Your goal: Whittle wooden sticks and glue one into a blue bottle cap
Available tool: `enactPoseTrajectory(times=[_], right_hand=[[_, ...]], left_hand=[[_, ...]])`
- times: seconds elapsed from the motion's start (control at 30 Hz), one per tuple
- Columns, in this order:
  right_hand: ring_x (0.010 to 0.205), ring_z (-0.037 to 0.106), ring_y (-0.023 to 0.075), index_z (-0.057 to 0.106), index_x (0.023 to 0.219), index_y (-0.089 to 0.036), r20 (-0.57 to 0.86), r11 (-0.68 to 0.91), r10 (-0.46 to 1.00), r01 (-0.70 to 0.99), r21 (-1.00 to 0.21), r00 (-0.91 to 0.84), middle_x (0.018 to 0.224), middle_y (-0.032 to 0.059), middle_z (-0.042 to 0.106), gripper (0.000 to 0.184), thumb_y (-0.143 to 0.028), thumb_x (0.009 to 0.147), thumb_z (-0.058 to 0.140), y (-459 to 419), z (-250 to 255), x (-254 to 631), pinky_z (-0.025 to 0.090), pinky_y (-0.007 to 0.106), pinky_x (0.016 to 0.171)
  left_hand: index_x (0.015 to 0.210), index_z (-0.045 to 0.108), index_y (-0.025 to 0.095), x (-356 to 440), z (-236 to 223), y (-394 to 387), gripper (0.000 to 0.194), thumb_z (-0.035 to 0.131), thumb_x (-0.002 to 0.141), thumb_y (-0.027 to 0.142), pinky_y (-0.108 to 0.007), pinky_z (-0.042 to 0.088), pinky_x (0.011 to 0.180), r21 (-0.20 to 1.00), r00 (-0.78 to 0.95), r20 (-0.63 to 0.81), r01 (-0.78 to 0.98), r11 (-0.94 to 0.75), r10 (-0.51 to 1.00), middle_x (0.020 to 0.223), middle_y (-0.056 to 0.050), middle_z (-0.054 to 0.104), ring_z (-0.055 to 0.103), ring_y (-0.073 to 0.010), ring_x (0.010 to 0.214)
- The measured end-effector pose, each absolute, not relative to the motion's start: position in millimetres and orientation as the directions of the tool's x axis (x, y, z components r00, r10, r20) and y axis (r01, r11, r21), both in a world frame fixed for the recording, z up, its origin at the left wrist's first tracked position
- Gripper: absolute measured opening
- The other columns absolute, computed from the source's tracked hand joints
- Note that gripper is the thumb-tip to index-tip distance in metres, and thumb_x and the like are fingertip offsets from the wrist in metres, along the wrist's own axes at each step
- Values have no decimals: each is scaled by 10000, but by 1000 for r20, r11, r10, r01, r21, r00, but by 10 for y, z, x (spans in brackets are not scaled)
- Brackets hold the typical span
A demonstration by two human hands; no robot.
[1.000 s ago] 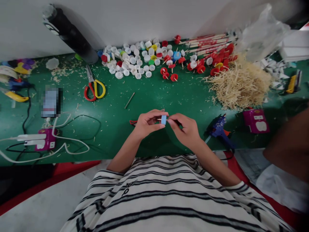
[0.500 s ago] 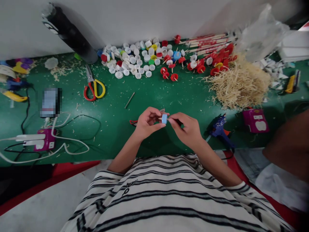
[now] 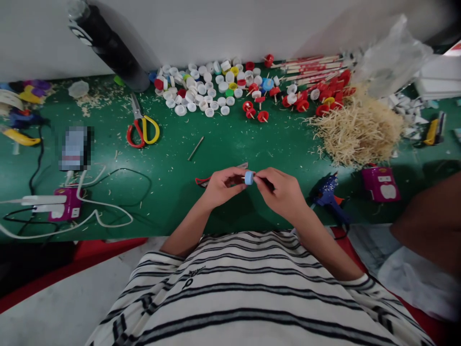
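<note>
A light blue bottle cap [image 3: 248, 178] with a thin pale stick through it is held up between my hands, above the green table. The fingers of my left hand [image 3: 225, 185] are closed at the cap's left side, where a bit of the stick shows. On its other side, my right hand [image 3: 279, 188] pinches with thumb and forefinger close against the cap; the stick's end there is mostly covered. Partly hidden behind my left hand lies a red-edged tool [image 3: 202, 181], its kind unclear. A thin metal rod [image 3: 196, 148] lies farther back.
Scissors [image 3: 142, 127] lie left of many loose bottle caps [image 3: 201, 90]. Red caps on sticks [image 3: 262, 116] and a wood-shaving heap [image 3: 360, 129] are at the back right. A blue glue gun [image 3: 329, 194] rests beside my right forearm. Cables and a phone [image 3: 75, 148] occupy the left.
Both hands and the blue cap have shifted slightly right in view. My left fingers look more closed around the cap's left side. The hold is otherwise the same.
</note>
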State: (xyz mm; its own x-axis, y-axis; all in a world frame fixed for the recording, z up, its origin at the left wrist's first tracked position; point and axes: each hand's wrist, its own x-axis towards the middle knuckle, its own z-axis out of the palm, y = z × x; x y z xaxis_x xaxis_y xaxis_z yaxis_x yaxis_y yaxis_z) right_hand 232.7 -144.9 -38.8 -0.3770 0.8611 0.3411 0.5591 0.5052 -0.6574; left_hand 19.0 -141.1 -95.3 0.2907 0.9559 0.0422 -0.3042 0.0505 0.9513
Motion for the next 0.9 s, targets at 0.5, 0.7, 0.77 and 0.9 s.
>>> enactPoseTrajectory(times=[0.5, 0.7, 0.77, 0.9], right_hand=[[816, 743, 186, 776, 1082, -213, 258, 442, 892, 595, -672, -371, 979, 78, 831, 222, -360, 1087, 609, -1465, -219, 2517, 534, 300, 730], [848, 749, 245, 795, 1161, -206, 88, -5, 995, 891, -453, 50, 983, 106, 816, 271, -373, 1011, 643, -1695, -117, 3496, 553, 367, 798], [941, 752, 308, 780, 1194, -193, -14, -149, 989, 956, -254, 150, 1065, 147, 811, 327, -386, 987, 617, -1855, -210, 3842, 561, 423, 854], [1192, 714, 412, 712, 1258, -162, -188, -278, 947, 957, -77, 260, 1216, 227, 773, 452, -450, 969, 519, -2162, -486, 4231, 542, 523, 1063]], left_hand=[[892, 867, 173, 244, -817, -1416, 268, 1015, 732, 329, -212, 627, 625, 906, 185, -101, -389, 167, 977, 904, -71, 877, 796, -138, 721], [846, 789, 172, 222, -791, -1407, 318, 1020, 739, 364, -179, 581, 523, 750, 217, -220, -586, 307, 951, 901, -62, 886, 825, -153, 686], [842, 773, 168, 223, -798, -1402, 361, 1034, 712, 381, -178, 575, 505, 713, 236, -244, -614, 339, 941, 897, -61, 886, 825, -158, 674], [838, 759, 163, 247, -830, -1397, 382, 1037, 704, 388, -176, 559, 478, 675, 272, -263, -633, 378, 926, 895, -66, 885, 831, -171, 676]])
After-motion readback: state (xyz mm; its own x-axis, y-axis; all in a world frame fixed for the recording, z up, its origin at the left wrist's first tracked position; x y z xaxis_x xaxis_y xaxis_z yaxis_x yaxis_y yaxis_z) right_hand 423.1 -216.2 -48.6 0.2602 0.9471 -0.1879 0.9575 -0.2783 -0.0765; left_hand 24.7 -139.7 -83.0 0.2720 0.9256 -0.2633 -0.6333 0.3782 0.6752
